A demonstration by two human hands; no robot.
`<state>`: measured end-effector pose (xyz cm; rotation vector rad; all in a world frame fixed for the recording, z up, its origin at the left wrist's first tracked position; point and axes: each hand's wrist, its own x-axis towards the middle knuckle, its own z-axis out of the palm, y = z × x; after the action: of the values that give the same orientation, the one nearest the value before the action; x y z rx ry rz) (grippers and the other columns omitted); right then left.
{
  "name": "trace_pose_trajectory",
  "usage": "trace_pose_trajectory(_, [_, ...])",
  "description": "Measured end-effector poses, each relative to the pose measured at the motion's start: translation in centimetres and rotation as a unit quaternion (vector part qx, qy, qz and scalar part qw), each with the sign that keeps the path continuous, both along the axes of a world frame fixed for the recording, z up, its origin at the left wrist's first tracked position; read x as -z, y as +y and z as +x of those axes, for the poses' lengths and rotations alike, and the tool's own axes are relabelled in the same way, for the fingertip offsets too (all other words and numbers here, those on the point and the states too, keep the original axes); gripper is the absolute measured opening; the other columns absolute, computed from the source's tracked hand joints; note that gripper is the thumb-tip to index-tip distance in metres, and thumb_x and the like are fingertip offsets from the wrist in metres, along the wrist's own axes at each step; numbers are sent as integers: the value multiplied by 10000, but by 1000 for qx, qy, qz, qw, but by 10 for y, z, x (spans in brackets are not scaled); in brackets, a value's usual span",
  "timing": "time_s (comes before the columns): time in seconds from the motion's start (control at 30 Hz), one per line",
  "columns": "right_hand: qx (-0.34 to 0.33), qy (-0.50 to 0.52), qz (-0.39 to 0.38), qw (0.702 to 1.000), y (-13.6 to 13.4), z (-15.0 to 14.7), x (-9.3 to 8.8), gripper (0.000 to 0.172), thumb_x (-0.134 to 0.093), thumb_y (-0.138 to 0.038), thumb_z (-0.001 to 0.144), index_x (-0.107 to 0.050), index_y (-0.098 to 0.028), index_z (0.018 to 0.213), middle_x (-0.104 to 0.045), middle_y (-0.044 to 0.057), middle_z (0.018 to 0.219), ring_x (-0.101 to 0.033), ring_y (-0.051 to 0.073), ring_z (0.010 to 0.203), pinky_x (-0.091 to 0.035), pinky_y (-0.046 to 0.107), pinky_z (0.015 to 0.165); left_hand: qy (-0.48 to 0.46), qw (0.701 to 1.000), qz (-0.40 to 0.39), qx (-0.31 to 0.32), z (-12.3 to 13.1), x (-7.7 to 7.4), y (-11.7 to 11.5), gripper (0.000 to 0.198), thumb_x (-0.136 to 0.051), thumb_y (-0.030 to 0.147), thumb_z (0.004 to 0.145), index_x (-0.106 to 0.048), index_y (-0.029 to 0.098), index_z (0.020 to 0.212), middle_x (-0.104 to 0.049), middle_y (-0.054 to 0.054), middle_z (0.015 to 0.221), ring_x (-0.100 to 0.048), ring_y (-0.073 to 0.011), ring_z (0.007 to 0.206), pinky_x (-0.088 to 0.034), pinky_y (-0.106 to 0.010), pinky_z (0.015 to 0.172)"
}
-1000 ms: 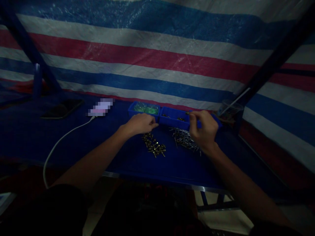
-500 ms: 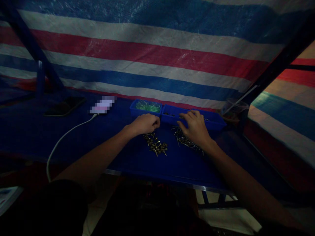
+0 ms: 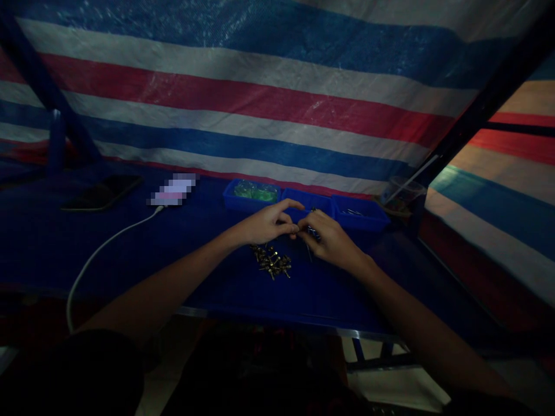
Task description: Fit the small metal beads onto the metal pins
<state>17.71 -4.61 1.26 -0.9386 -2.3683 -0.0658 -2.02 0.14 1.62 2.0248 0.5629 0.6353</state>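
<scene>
My left hand (image 3: 273, 223) and my right hand (image 3: 329, 238) meet fingertip to fingertip above the blue table. The left thumb and fingers pinch, its index finger raised. Curled inward, the right fingers close near the same spot. What lies between the fingertips is too small and dark to name. Just below my left hand is a loose heap of small brass-coloured pieces with thin stems (image 3: 273, 264). Thin silvery pins (image 3: 309, 254) show partly beneath my right hand, which hides most of them.
Three blue bins stand in a row behind my hands: one with green bagged contents (image 3: 255, 190), a middle bin (image 3: 306, 197), and a right bin (image 3: 364, 218) with a few pins. A lit phone (image 3: 176, 189) with a white cable (image 3: 108, 242) and a dark tablet-like device (image 3: 104, 193) lie left.
My right hand has moved left and down from the bins to meet my left hand. The left hand has shifted slightly right and raised its index finger. The view has shifted slightly.
</scene>
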Motion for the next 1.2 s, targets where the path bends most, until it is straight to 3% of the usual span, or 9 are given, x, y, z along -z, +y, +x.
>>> trace_pose_trajectory(0.23, [41,-10,29,999,-2,-5,0,209,-385,-262,930,-567,-192,856,-594,61,800,-509,184,766,-402,337,736,32,998,40,-37,0,-5,-1,296,-428,304,918,-511,123,1137,-644,-27,745,-608,-121,698,-460,-246,648])
trace_pose_trajectory(0.4, [71,104,114,985,-4,-2,-4,207,-363,-220,920,-529,-193,800,-567,48,734,-520,170,697,-413,324,659,130,966,184,-125,-12,-15,5,265,-454,294,901,-574,133,1074,-644,-26,754,-587,-126,687,-428,-250,644])
trace_pose_trajectory(0.57, [137,299,328,886,-11,20,-24,95,-417,-228,890,-502,-209,851,-527,33,750,-536,173,687,-429,348,650,232,927,262,-133,-18,-6,13,246,-495,260,875,-605,147,1064,-673,-52,849,-599,-159,759,-418,-279,700])
trace_pose_trajectory(0.67, [207,327,389,836,-6,35,-38,114,-420,-270,895,-516,-212,874,-517,35,783,-541,179,698,-430,369,669,281,912,272,-123,-14,5,12,263,-561,291,835,-621,165,1058,-673,-67,917,-600,-193,843,-422,-293,723])
trace_pose_trajectory(0.77, [309,176,316,880,9,41,-37,186,-439,-320,890,-572,-190,897,-580,58,790,-549,217,777,-405,413,746,303,899,294,-116,-8,16,10,218,-571,275,823,-652,184,1004,-664,-79,966,-595,-215,884,-426,-302,726])
trace_pose_trajectory(0.87, [347,6,181,920,23,38,-18,254,-485,-365,868,-606,-163,962,-649,103,859,-538,275,872,-349,466,794,268,912,289,-115,-2,22,11,174,-523,216,841,-670,173,924,-671,-71,923,-606,-197,852,-432,-300,731])
trace_pose_trajectory(1.0, [288,-28,87,953,19,19,5,265,-505,-367,869,-594,-175,1028,-674,104,947,-542,290,935,-326,443,799,152,961,165,-160,4,18,13,190,-537,281,851,-662,146,897,-685,-47,814,-613,-151,734,-442,-267,671])
trace_pose_trajectory(1.1, [206,-12,63,977,5,-1,7,222,-512,-372,872,-590,-192,978,-674,83,940,-554,259,926,-324,403,789,50,973,90,-206,7,10,10,255,-534,355,855,-638,122,848,-672,-54,776,-593,-141,696,-441,-257,635])
trace_pose_trajectory(1.2, [156,-4,67,985,-5,-14,5,195,-516,-371,872,-580,-193,915,-662,66,888,-556,233,875,-324,380,773,-7,977,63,-202,9,4,5,289,-502,382,869,-608,123,793,-642,-47,727,-565,-131,665,-430,-254,619])
